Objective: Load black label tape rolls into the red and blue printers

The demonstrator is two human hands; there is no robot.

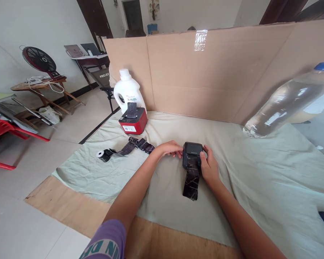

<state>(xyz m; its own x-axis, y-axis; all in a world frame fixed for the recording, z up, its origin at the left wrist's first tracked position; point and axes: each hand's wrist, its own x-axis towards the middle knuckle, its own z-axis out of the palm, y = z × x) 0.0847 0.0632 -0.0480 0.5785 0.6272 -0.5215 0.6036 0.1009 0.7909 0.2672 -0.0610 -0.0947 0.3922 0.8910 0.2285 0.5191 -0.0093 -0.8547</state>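
Observation:
A black portable printer rests on the pale green cloth, with a black strip of marbled paper hanging from its front toward me. My right hand grips its right side, thumb on the front face and fingers round the edge. At its left side, my left hand has its curled fingertips pressed against the casing; part of the fingers is hidden. To the left of that hand lies more black marbled paper, partly unrolled, ending in a small roll with a white core.
A red and black box-shaped printer, with black paper standing from its top, sits before a white detergent jug. A cardboard panel closes off the back. A large clear bottle with a blue cap leans at the right.

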